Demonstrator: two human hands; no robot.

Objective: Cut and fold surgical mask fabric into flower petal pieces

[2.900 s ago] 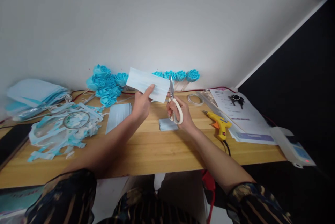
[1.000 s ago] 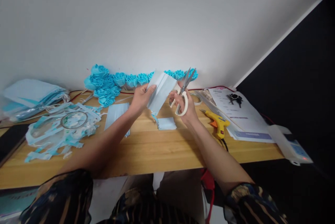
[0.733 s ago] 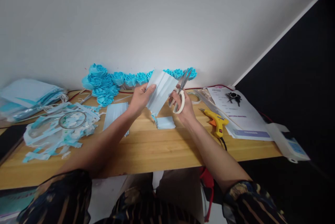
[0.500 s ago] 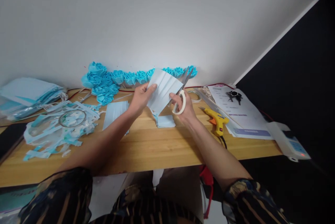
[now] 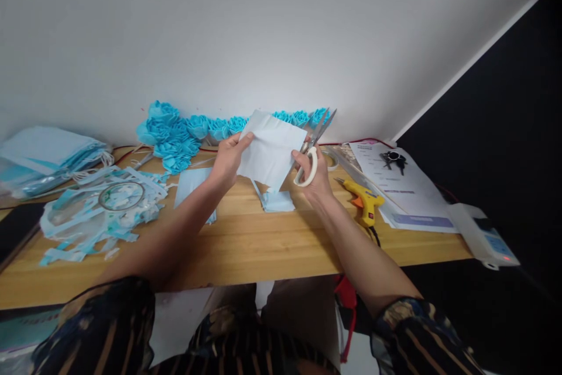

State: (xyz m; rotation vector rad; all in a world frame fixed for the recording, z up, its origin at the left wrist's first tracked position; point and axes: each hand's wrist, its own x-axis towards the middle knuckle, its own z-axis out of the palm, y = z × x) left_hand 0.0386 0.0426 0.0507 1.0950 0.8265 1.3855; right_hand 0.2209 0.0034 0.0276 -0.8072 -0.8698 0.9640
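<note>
A pale sheet of mask fabric [image 5: 271, 150] is held up over the table, spread between both hands. My left hand [image 5: 230, 155] pinches its left edge between thumb and fingers. In my right hand [image 5: 315, 173] are scissors [image 5: 312, 158] with white handles, their blades pointing up and slightly apart; its thumb also lies near the fabric's right edge. Below the sheet is a small stack of pale blue cut pieces [image 5: 279, 202]. A larger pale blue stack [image 5: 189, 188] lies partly behind my left forearm.
Blue fabric flowers [image 5: 169, 135] line the wall. Packed masks [image 5: 48, 158], scraps [image 5: 79, 217] and a tape roll [image 5: 122, 196] lie left. Right are a yellow glue gun [image 5: 366, 202], papers [image 5: 413, 193], keys [image 5: 394, 160] and a power strip [image 5: 485, 237].
The fabric has opened out flatter and wider, its folds less marked. My left hand moved a little left, and my right hand with the scissors shifted slightly right.
</note>
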